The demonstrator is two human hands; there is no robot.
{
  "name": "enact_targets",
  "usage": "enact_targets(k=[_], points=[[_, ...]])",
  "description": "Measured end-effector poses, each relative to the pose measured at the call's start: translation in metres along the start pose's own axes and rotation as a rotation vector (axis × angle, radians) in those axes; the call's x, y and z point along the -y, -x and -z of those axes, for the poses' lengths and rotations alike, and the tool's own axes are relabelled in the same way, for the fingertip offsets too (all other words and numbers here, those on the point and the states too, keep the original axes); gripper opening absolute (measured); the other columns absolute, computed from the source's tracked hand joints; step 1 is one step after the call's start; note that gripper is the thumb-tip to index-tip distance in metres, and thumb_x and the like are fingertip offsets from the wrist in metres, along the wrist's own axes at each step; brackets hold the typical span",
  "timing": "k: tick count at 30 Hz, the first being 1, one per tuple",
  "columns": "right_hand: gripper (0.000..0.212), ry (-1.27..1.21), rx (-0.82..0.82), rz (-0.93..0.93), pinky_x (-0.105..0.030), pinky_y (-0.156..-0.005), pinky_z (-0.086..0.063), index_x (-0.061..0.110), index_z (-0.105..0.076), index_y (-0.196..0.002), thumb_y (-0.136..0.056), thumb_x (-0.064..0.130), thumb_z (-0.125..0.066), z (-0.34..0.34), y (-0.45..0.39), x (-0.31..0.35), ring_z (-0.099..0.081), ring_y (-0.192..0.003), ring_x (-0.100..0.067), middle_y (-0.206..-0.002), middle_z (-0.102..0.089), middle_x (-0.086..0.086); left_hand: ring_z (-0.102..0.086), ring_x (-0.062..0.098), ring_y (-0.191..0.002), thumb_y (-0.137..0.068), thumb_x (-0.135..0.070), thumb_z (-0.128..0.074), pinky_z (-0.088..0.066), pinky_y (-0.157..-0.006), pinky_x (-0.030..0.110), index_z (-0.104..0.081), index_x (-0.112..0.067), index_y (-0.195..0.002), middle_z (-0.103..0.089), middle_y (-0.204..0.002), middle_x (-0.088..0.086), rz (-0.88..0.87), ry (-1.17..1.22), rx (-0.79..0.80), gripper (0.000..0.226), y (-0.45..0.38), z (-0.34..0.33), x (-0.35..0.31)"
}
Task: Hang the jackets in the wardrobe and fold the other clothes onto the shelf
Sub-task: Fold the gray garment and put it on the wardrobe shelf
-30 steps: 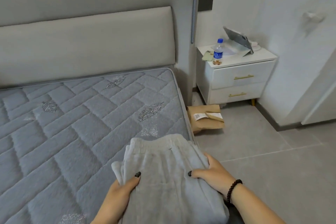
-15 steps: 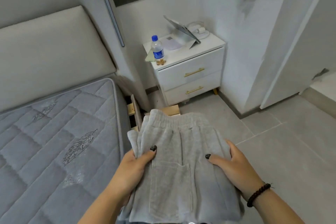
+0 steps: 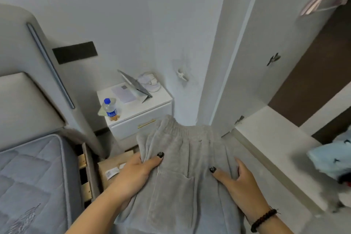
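At lower left of the frame lies the quilted grey mattress (image 3: pixel 28 176). A cardboard parcel (image 3: pixel 114 165) sits on the floor beside it, below the white nightstand (image 3: pixel 138 119), which carries a water bottle (image 3: pixel 110 108).

At lower centre, the folded grey trousers (image 3: pixel 182 176) are carried clear of the bed, waistband pointing away. The left hand (image 3: pixel 136 171) grips their left edge, thumb on top and fingers curled beneath. The right hand (image 3: pixel 241 182) grips the right edge likewise.

At right, the wardrobe shelf (image 3: pixel 275 148) holds a light blue garment (image 3: pixel 332 159).

Step in hand: transfer of the folded trousers to the shelf. The next move probably calls for level carriage rightward and placement on bare shelf surface, fold intact.
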State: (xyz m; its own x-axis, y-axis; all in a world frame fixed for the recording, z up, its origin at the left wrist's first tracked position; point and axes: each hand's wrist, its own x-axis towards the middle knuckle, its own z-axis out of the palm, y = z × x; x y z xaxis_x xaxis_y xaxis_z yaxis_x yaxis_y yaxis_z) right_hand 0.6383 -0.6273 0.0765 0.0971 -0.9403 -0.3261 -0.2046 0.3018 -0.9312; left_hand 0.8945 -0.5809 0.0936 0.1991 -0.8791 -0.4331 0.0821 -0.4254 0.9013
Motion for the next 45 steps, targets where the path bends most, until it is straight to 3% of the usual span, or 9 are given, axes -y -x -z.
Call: enact_targets(k=[3,7,13,17,21,28,32,36,45], points=[[0.051,0.014,-0.086,0.044,-0.017,-0.069,-0.052,0.034,-0.059,-0.109,-0.064,0.040,-0.083,0.031,0.018,0.069,-0.066,-0.082,0.003,-0.100,-0.069,0.017,-0.071,0.019,-0.097,-0.088,-0.035,-0.068,-0.051,-0.095,0.044,-0.075,-0.025,-0.104,-0.075,-0.103,0.000,-0.035,-0.011,0.076,0.020,0.008,-0.018,-0.066],[0.050,0.026,-0.225,0.089,-0.020,-0.071,-0.052,0.030,-0.058,-0.110,-0.067,0.030,-0.084,0.067,0.042,0.138,-0.066,-0.087,-0.003,-0.102,-0.068,0.012,-0.073,0.019,-0.090,-0.088,-0.037,-0.066,-0.055,-0.079,0.034,-0.077,-0.033,-0.093,-0.076,-0.098,0.002,-0.110,-0.045,0.239,0.013,0.014,-0.043,-0.150],[0.042,0.058,-0.412,0.212,-0.007,-0.059,-0.046,0.032,-0.057,-0.102,-0.070,0.023,-0.083,0.109,0.073,0.207,-0.063,-0.077,0.006,-0.094,-0.067,0.016,-0.073,0.015,-0.088,-0.091,-0.035,-0.064,-0.056,-0.064,0.019,-0.075,-0.025,-0.100,-0.076,-0.096,-0.001,-0.301,-0.119,0.430,0.017,0.022,-0.084,-0.245],[0.045,0.103,-0.486,0.269,-0.017,-0.072,-0.047,0.030,-0.055,-0.110,-0.073,0.025,-0.081,0.148,0.092,0.247,-0.062,-0.090,-0.002,-0.101,-0.066,0.012,-0.073,0.016,-0.090,-0.090,-0.037,-0.064,-0.056,-0.066,0.020,-0.075,-0.024,-0.099,-0.076,-0.097,0.000,-0.380,-0.135,0.512,0.019,0.028,-0.120,-0.289],[0.041,0.146,-0.569,0.351,-0.013,-0.067,-0.044,0.032,-0.055,-0.108,-0.075,0.026,-0.079,0.196,0.107,0.281,-0.062,-0.089,0.001,-0.101,-0.065,0.015,-0.073,0.016,-0.090,-0.091,-0.041,-0.063,-0.055,-0.075,0.028,-0.072,-0.022,-0.106,-0.076,-0.098,-0.002,-0.453,-0.162,0.578,0.026,0.030,-0.172,-0.329],[0.036,0.160,-0.725,0.424,-0.016,-0.064,-0.044,0.031,-0.056,-0.102,-0.075,0.025,-0.078,0.302,0.103,0.315,-0.061,-0.088,-0.002,-0.099,-0.065,0.013,-0.073,0.015,-0.087,-0.094,-0.037,-0.059,-0.057,-0.065,0.021,-0.070,-0.024,-0.107,-0.076,-0.096,-0.002,-0.586,-0.173,0.696,0.022,0.028,-0.291,-0.395],[0.034,0.161,-0.774,0.479,-0.018,-0.065,-0.045,0.034,-0.056,-0.099,-0.075,0.021,-0.077,0.369,0.085,0.346,-0.061,-0.086,-0.001,-0.097,-0.065,0.013,-0.074,0.016,-0.084,-0.096,-0.031,-0.059,-0.057,-0.060,0.020,-0.070,-0.022,-0.104,-0.077,-0.093,-0.001,-0.641,-0.150,0.715,0.017,0.022,-0.361,-0.435],[0.032,0.221,-0.783,0.486,-0.031,-0.081,-0.051,0.023,-0.060,-0.104,-0.077,0.017,-0.074,0.431,0.065,0.385,-0.063,-0.092,-0.010,-0.101,-0.067,0.007,-0.074,0.018,-0.084,-0.096,-0.028,-0.059,-0.057,-0.059,0.022,-0.072,-0.022,-0.099,-0.077,-0.093,0.001,-0.674,-0.117,0.719,0.015,0.010,-0.416,-0.478],[0.023,0.389,-0.900,0.487,-0.041,-0.083,-0.051,0.007,-0.063,-0.098,-0.078,0.015,-0.071,0.528,0.000,0.474,-0.062,-0.090,-0.024,-0.097,-0.067,-0.008,-0.070,0.016,-0.086,-0.098,-0.028,-0.055,-0.054,-0.071,0.027,-0.067,-0.025,-0.102,-0.073,-0.095,-0.004,-0.894,-0.241,0.555,0.013,-0.054,-0.520,-0.580]])
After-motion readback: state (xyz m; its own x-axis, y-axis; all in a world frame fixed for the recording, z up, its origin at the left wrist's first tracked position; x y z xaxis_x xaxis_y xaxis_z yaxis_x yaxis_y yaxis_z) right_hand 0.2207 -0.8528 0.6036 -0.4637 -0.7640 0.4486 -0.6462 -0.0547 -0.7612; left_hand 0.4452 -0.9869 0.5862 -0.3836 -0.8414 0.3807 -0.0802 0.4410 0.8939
